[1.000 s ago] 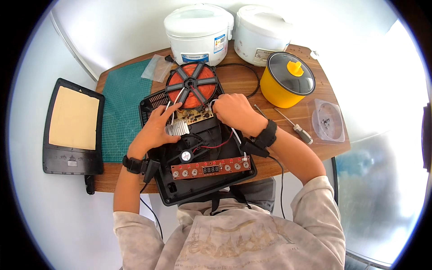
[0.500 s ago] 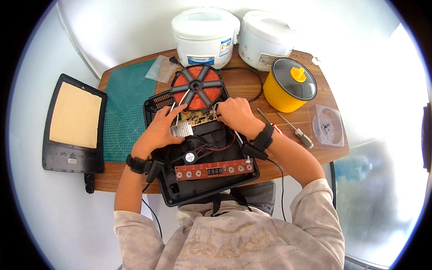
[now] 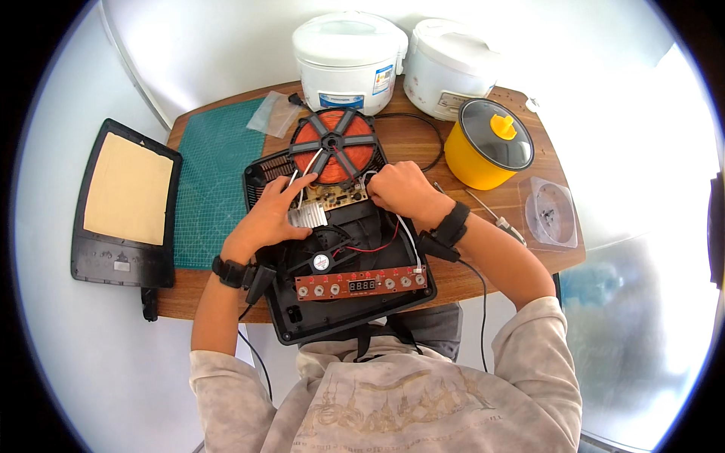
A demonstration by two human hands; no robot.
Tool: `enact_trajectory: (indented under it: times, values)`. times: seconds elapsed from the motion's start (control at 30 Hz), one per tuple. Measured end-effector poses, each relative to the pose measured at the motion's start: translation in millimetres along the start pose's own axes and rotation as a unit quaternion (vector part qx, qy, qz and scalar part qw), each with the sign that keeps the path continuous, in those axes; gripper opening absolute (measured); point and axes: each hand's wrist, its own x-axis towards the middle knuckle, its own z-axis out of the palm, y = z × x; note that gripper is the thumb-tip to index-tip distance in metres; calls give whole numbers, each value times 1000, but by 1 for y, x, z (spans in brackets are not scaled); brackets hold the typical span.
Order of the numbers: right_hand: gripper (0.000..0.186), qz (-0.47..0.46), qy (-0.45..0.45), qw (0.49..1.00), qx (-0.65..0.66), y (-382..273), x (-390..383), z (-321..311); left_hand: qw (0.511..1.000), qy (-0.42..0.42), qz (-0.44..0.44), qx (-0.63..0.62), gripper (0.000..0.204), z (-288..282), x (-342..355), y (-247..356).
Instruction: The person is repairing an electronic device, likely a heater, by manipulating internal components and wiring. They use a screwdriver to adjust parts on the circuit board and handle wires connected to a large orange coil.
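An opened black appliance housing holds a copper coil, a circuit board, a silver heat sink, a fan and a red button board with a display. My left hand has its fingers spread over the board's left side, thumb at the heat sink and forefinger by the coil and white wires. My right hand is closed at the board's right end, beside a white cable; what its fingertips hold is hidden.
Two white rice cookers stand behind a yellow pot. At right lie a screwdriver and clear tray of small parts; at left, a green mat, plastic bag and black panel.
The view has shifted slightly. My right hand stays closed and has moved a little, with more of the white cable showing below it. My left hand keeps its spread hold.
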Motion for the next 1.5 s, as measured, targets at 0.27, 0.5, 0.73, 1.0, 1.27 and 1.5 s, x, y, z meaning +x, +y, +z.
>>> enact_trajectory:
  times: [0.27, 0.5, 0.73, 1.0, 1.27, 1.5]
  values:
    - [11, -66, 16, 994, 88, 8, 2, -18, 1000, -7, -14, -10, 107, -2, 0, 4]
    - [16, -97, -11, 995, 24, 6, 7, -11, 999, -11, -27, -16, 108, -2, -2, 6]
    - [12, -110, -27, 993, 17, 8, 4, -5, 1000, -9, -22, -20, 108, 0, -3, 1]
    - [10, -85, -3, 994, 66, 10, 1, -14, 1000, -1, -21, -15, 107, 1, -3, 1]
    - [9, -92, -34, 992, 78, 16, 2, -20, 1000, -4, -18, -20, 107, 1, -1, 0]
    - [9, -101, -39, 993, 55, 11, 5, -11, 1000, 7, -17, -11, 107, 4, -1, -1]
